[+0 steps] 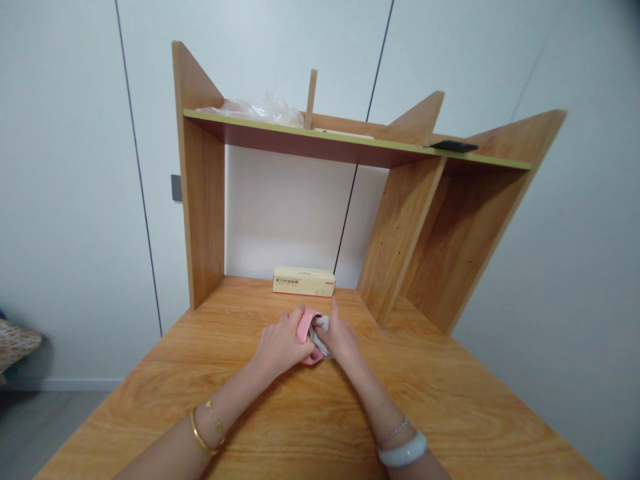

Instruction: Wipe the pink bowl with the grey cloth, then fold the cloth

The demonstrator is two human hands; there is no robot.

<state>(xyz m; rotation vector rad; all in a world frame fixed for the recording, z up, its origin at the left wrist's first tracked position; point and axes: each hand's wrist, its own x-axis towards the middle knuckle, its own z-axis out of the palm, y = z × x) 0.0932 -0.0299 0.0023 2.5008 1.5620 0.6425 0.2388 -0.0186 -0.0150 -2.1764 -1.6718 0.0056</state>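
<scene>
Head view: the left hand (281, 343) has thumb and fingers closed about the pink case (305, 327), at its 2 o'clock. Case long axis: roughly 12-to-6; opening toward 3 o'clock. Grey fabric (324, 340) in the opening lies nearest the right hand (344, 339), at its 9 o'clock. Right index extends toward 12; whether the other fingers pinch the fabric cannot be told.

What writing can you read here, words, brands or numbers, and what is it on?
"滑刀式保鲜膜" (likely reading, slightly blurred): front of the cream cardboard box.
The box's other small print, red label and top-face line: too small or blurred to read.
</scene>
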